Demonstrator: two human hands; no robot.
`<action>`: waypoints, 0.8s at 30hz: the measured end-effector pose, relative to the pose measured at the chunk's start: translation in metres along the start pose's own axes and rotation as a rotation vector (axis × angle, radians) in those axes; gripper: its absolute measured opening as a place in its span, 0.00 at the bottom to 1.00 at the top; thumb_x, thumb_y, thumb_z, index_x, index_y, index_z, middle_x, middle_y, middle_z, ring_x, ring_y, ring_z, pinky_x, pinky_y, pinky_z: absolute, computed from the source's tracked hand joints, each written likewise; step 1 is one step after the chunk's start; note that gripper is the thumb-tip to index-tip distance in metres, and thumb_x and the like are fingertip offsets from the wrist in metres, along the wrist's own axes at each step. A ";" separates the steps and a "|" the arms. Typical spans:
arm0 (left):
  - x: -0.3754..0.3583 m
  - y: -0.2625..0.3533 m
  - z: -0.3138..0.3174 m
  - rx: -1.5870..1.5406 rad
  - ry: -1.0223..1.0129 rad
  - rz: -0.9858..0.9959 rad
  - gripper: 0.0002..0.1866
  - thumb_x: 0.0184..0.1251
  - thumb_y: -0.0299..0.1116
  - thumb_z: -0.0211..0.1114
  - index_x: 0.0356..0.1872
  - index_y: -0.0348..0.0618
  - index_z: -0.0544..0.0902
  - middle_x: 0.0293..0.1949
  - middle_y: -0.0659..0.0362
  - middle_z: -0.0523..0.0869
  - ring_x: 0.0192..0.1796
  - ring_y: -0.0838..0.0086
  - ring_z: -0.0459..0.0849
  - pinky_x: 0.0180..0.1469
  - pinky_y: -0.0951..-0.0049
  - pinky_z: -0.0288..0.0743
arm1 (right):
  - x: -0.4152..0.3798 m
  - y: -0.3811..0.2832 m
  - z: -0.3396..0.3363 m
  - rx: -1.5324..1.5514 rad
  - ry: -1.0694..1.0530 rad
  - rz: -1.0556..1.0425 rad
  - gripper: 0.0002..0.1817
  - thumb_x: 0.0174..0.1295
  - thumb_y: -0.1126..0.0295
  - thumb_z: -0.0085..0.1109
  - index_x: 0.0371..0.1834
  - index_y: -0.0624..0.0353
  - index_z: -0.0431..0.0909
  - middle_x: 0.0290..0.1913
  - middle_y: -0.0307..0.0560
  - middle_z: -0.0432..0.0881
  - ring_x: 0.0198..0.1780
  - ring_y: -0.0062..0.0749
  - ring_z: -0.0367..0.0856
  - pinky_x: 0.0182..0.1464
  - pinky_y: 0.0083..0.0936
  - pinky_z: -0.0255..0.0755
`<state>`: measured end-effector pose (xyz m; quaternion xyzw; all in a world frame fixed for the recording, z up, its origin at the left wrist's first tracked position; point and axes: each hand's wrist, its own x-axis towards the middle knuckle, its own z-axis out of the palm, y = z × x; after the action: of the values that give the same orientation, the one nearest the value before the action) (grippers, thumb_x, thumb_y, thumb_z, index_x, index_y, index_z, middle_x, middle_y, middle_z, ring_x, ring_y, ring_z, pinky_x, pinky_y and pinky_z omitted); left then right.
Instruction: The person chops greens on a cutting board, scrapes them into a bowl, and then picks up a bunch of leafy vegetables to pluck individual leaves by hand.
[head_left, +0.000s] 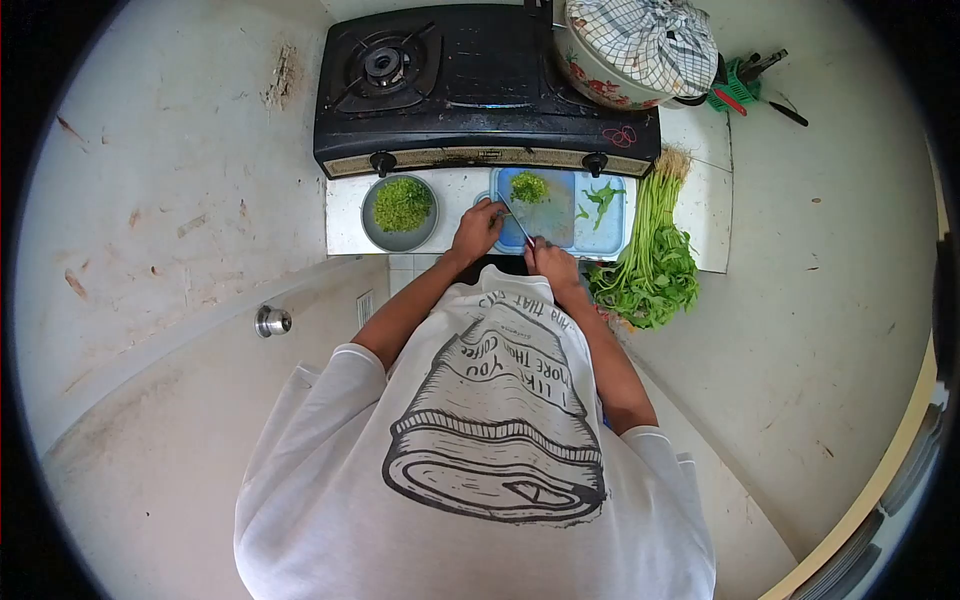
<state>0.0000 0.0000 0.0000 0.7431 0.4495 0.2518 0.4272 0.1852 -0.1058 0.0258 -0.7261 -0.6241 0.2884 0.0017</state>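
Note:
My right hand [551,264] is closed around the handle of a knife [518,222], whose blade slants up and left over a blue cutting board [545,228]. Close to the blade's tip are the curled fingers of my left hand [478,232], at the board's left edge; whether they pinch the blade or something small is too fine to see. Beyond the blade, a small heap of chopped greens [529,187] lies on the board. Loose leaves [601,200] rest in the light blue tray [614,238] at the right. To the left stands a grey bowl [396,241] holding more chopped greens [402,205].
A bunch of leafy stalks [655,240] hangs over the counter's front edge on the right. Behind the board sits a black gas stove [490,125], carrying a cloth-covered pot [600,80]. A green basket [738,90] with utensils stands at the back right. Walls close in on both sides.

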 end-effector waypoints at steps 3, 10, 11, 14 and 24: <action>0.002 0.000 -0.006 0.000 0.014 0.007 0.12 0.65 0.22 0.65 0.47 0.41 0.88 0.36 0.48 0.83 0.38 0.52 0.87 0.46 0.55 0.82 | -0.001 0.004 0.004 0.009 0.031 -0.024 0.23 0.78 0.51 0.49 0.47 0.64 0.78 0.33 0.67 0.88 0.37 0.64 0.90 0.42 0.55 0.84; 0.002 -0.001 -0.006 0.009 -0.005 0.006 0.11 0.65 0.21 0.64 0.47 0.40 0.88 0.37 0.47 0.84 0.40 0.50 0.87 0.46 0.54 0.82 | -0.002 -0.006 -0.006 0.013 -0.029 -0.029 0.25 0.79 0.50 0.47 0.48 0.65 0.78 0.33 0.67 0.88 0.37 0.66 0.90 0.42 0.56 0.83; 0.002 -0.001 -0.006 0.014 -0.008 0.008 0.11 0.65 0.21 0.64 0.47 0.40 0.88 0.37 0.47 0.84 0.40 0.50 0.87 0.47 0.54 0.82 | -0.002 -0.007 -0.006 0.015 -0.039 -0.033 0.25 0.79 0.50 0.47 0.48 0.65 0.78 0.33 0.67 0.88 0.37 0.66 0.90 0.42 0.56 0.83; 0.001 -0.004 -0.004 0.005 -0.006 0.017 0.11 0.65 0.21 0.65 0.47 0.40 0.88 0.38 0.47 0.84 0.41 0.49 0.87 0.47 0.54 0.82 | -0.002 -0.005 -0.004 0.022 -0.040 -0.035 0.25 0.78 0.50 0.48 0.48 0.66 0.78 0.33 0.68 0.88 0.37 0.66 0.90 0.42 0.57 0.83; 0.002 -0.001 -0.001 0.008 0.005 -0.005 0.10 0.65 0.22 0.65 0.46 0.41 0.88 0.38 0.47 0.85 0.40 0.50 0.88 0.46 0.55 0.83 | 0.012 -0.008 -0.002 0.003 -0.016 -0.027 0.24 0.78 0.52 0.48 0.47 0.66 0.78 0.36 0.68 0.88 0.40 0.65 0.90 0.45 0.55 0.84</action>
<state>-0.0009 0.0023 -0.0004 0.7430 0.4531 0.2508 0.4239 0.1790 -0.0922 0.0253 -0.7152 -0.6337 0.2949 0.0017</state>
